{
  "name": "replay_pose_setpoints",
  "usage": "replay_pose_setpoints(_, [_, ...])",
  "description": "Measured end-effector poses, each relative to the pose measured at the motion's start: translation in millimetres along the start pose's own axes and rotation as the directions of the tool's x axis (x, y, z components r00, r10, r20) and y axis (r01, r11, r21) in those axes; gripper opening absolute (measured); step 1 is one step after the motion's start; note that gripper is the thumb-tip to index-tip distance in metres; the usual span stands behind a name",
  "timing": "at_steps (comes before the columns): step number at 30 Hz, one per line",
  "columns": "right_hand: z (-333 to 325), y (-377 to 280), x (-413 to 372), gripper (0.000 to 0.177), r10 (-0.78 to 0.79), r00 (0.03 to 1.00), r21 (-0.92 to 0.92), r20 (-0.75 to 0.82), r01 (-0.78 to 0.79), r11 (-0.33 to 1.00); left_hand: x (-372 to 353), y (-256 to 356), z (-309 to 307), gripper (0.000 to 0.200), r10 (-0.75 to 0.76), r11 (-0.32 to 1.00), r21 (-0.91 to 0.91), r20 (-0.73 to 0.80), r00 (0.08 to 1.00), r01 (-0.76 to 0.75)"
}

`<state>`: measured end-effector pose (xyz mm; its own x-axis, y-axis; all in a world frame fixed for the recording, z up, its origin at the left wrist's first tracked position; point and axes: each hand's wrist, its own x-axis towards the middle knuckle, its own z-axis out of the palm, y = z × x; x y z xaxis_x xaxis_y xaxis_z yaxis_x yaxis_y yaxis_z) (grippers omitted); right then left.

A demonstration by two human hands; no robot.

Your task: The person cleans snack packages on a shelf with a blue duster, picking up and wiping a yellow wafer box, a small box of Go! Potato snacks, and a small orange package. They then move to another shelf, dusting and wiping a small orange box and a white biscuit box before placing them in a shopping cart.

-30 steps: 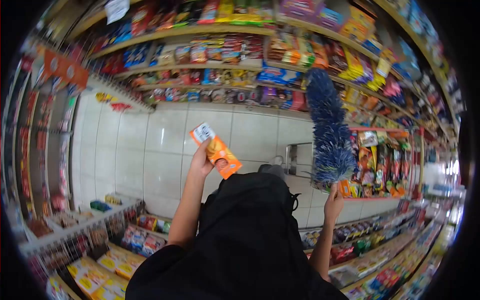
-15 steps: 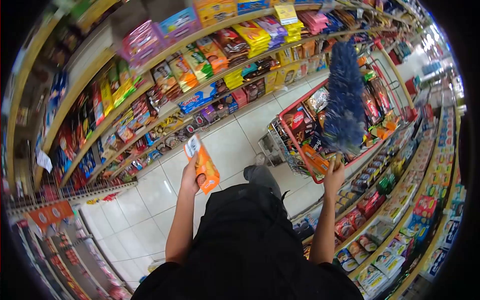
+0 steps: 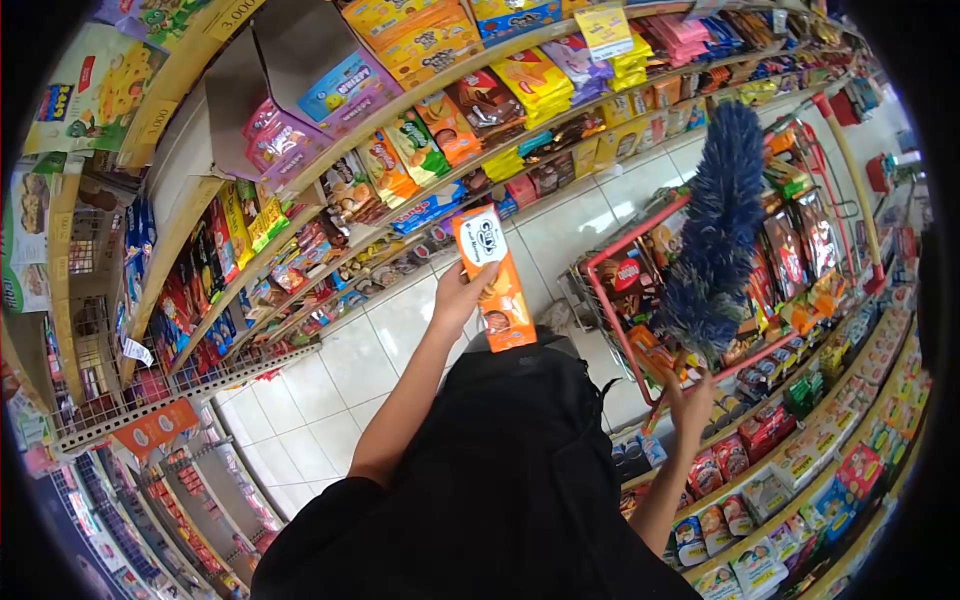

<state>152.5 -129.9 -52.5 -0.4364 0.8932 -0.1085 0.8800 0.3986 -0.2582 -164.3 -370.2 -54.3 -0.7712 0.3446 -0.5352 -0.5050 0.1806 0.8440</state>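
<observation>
An orange and white snack packet is held upright in my left hand, with the thumb across its front and the label facing me. My right hand is closed around the handle of a blue feather duster. The duster's bristles point up and away from me, over a red-rimmed shopping cart. Several packets, red, brown and orange, fill the cart. Part of the cart's contents is hidden behind the duster.
Curved-looking shelves of snack packets run along the far side and left. More shelves with packaged goods stand at the lower right. White floor tiles lie between them. A price tag hangs on the upper shelf.
My left hand has risen with the packet, whose label now shows more fully. My right hand and the duster sit lower and farther right in view. The view has shifted, showing more shelf at left.
</observation>
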Motion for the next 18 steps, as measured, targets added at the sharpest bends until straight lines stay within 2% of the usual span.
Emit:
replay_pose_setpoints(1, [-11.6, -8.9, 3.8, 0.049, -0.030, 0.997, -0.066, -0.076, 0.025, 0.998, 5.1, 3.0, -0.9, 0.037, -0.014, 1.000, -0.019, -0.011, 1.000, 0.014])
replay_pose_setpoints(4, [-52.7, -92.5, 15.3, 0.047, -0.146, 0.977, 0.233, -0.155, 0.179, 0.956, 20.7, 11.8, -2.5, 0.036, -0.032, 0.994, -0.106, -0.015, 0.999, 0.030])
replay_pose_setpoints(5, [-52.9, -121.6, 17.9, 0.040, -0.121, 0.993, 0.567, 0.011, 0.093, 0.818, 26.9, 16.6, -2.3, 0.036, -0.061, 0.987, -0.150, -0.009, 0.998, 0.059])
replay_pose_setpoints(6, [-38.9, -143.3, 25.6, 0.040, -0.220, 0.962, 0.694, 0.164, 0.046, 0.718, 34.2, 21.7, -1.6, 0.035, -0.086, 0.977, -0.197, 0.001, 0.996, 0.085])
replay_pose_setpoints(7, [-30.5, -177.1, 28.3, 0.044, -0.311, 0.922, 0.800, 0.231, 0.002, 0.600, 41.5, 26.1, -1.5, 0.035, -0.109, 0.963, -0.246, 0.013, 0.994, 0.108])
replay_pose_setpoints(8, [-6.7, -196.0, 35.3, 0.047, -0.447, 0.846, 0.796, 0.289, 0.047, 0.603, 50.1, 29.3, -3.1, 0.034, -0.092, 0.953, -0.287, 0.027, 0.995, 0.096])
replay_pose_setpoints(9, [16.3, -219.2, 37.7, 0.050, -0.512, 0.797, 0.781, 0.320, 0.085, 0.619, 59.4, 34.5, -7.4, 0.034, -0.059, 0.948, -0.312, 0.031, 0.998, 0.066])
replay_pose_setpoints(11, [57.3, -265.1, 43.3, 0.052, -0.565, 0.691, 0.826, 0.451, -0.083, 0.557, 76.4, 44.1, -21.0, 0.034, -0.007, 0.935, -0.355, 0.036, 0.999, 0.020])
replay_pose_setpoints(12, [69.4, -285.9, 47.0, 0.047, -0.548, 0.637, 0.810, 0.542, -0.224, 0.542, 84.3, 48.8, -32.9, 0.035, 0.007, 0.961, -0.277, 0.033, 0.999, 0.002])
replay_pose_setpoints(15, [79.0, -334.9, 62.5, 0.042, -0.555, 0.576, 0.786, 0.600, -0.298, 0.541, 103.3, 69.8, -62.5, 0.035, 0.092, 0.987, -0.144, 0.142, 0.986, -0.071])
replay_pose_setpoints(16, [80.6, -347.4, 66.0, 0.041, -0.514, 0.599, 0.777, 0.614, -0.346, 0.525, 100.3, 83.3, -67.3, 0.036, 0.002, 1.000, 0.002, 0.142, 0.990, -0.003])
replay_pose_setpoints(17, [83.5, -357.5, 69.7, 0.040, -0.471, 0.619, 0.767, 0.628, -0.394, 0.506, 104.8, 89.8, -70.7, 0.039, -0.034, 0.997, 0.071, 0.171, 0.985, 0.022])
replay_pose_setpoints(18, [92.5, -366.0, 75.5, 0.041, -0.455, 0.636, 0.775, 0.624, -0.427, 0.466, 114.4, 86.6, -75.5, 0.041, -0.008, 0.998, 0.069, 0.232, 0.973, -0.008])
